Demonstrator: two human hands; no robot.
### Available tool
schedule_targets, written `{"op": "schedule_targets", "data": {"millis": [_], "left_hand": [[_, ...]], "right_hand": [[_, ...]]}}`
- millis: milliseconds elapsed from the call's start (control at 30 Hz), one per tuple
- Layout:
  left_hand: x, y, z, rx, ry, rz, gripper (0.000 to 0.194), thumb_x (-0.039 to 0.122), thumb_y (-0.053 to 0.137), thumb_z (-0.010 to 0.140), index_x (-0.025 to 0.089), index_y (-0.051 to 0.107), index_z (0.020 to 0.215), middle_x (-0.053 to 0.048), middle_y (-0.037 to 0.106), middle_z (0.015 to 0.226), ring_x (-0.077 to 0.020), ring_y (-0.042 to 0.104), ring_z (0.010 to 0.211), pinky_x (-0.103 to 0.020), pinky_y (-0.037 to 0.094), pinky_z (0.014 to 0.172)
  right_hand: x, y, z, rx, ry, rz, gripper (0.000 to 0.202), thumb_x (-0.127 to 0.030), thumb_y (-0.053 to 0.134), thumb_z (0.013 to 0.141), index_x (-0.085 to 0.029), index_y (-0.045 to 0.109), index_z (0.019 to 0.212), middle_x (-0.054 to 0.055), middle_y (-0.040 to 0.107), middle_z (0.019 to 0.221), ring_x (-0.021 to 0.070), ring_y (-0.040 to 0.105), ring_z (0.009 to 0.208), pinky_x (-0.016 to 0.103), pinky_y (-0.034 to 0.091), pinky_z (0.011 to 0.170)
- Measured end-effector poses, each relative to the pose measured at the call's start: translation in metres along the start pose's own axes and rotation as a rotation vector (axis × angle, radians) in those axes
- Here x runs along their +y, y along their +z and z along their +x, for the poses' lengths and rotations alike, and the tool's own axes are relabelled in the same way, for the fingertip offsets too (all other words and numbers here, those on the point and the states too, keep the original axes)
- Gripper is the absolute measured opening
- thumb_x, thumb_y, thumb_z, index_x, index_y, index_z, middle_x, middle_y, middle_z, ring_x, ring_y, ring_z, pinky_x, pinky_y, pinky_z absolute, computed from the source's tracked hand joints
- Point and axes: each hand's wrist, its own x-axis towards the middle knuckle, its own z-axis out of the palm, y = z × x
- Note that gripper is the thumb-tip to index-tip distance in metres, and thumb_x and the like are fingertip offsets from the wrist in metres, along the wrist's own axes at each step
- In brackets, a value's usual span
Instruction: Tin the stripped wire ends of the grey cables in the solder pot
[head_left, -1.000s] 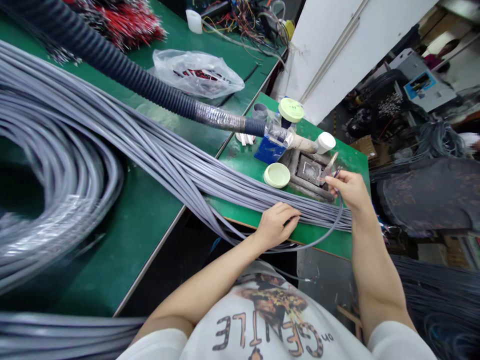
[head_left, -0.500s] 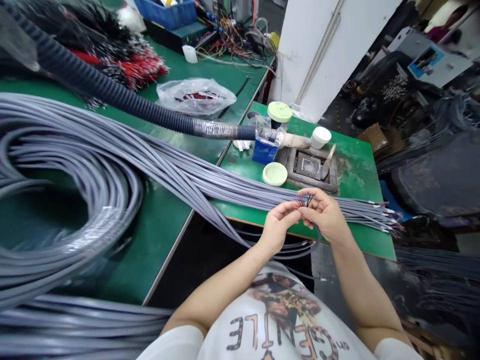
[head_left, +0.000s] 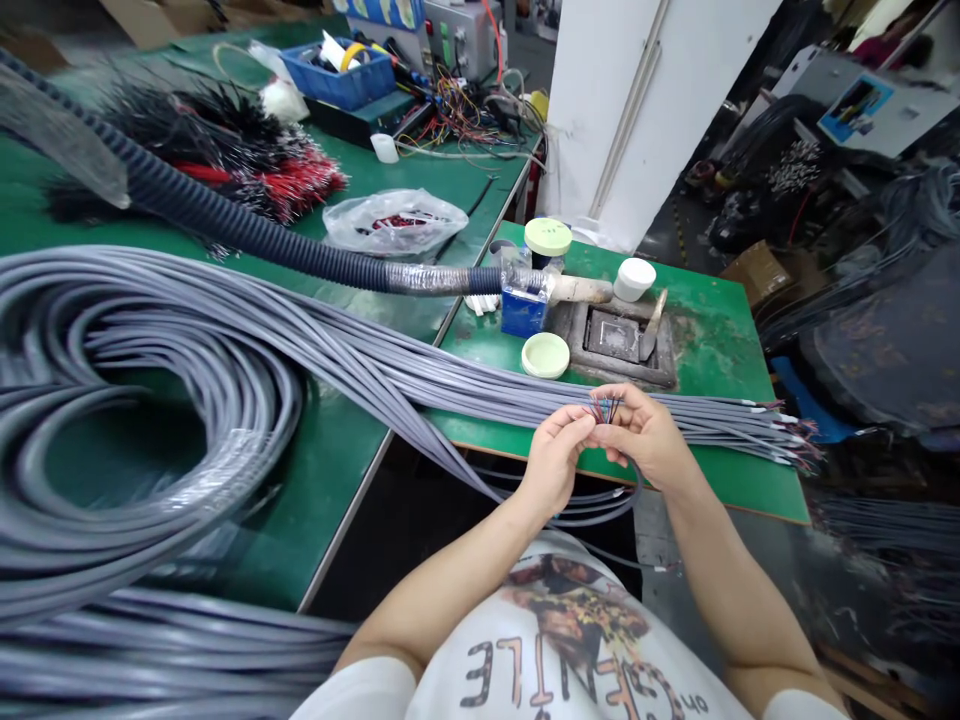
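Observation:
Thin coloured wires fan out from the end of a grey cable between my two hands. My left hand pinches some of these wires between thumb and forefinger. My right hand is closed round the same cable end, with its thumb tip close to the left one. The grey cable curves down below my right hand. Just behind both hands runs a bundle of grey cables across the bench. Their stripped ends lie to the right, showing coloured wires.
A solder pot with a scraper stands beyond my hands, beside a pale green lid, a white jar and a blue box. A ribbed hose crosses above the coiled cables. A plastic bag lies further back.
The view has shifted slightly, showing more of the back of the left bench. Both hands stay together at the cable end, with the fingers slightly moved on the wires.

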Motion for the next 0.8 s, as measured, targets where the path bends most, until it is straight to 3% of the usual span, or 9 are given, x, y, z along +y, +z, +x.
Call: {"op": "schedule_targets", "data": {"millis": [800], "left_hand": [[0.0047,0.0025,0.0018,0.01,-0.055,0.02,0.015,0.024,0.07,0.074,0.014,0.059,0.072,0.003,0.058,0.059,-0.0096,0.055,0.053,-0.023,0.047,0.054]], "right_hand": [[0.0047,0.0007,-0.0008,-0.049,0.012,0.015,0.045,-0.028,0.075,0.072,-0.022,0.055,0.113,-0.008,0.054,0.06,0.006,0.051,0.042,0.014,0.036,0.036]]}}
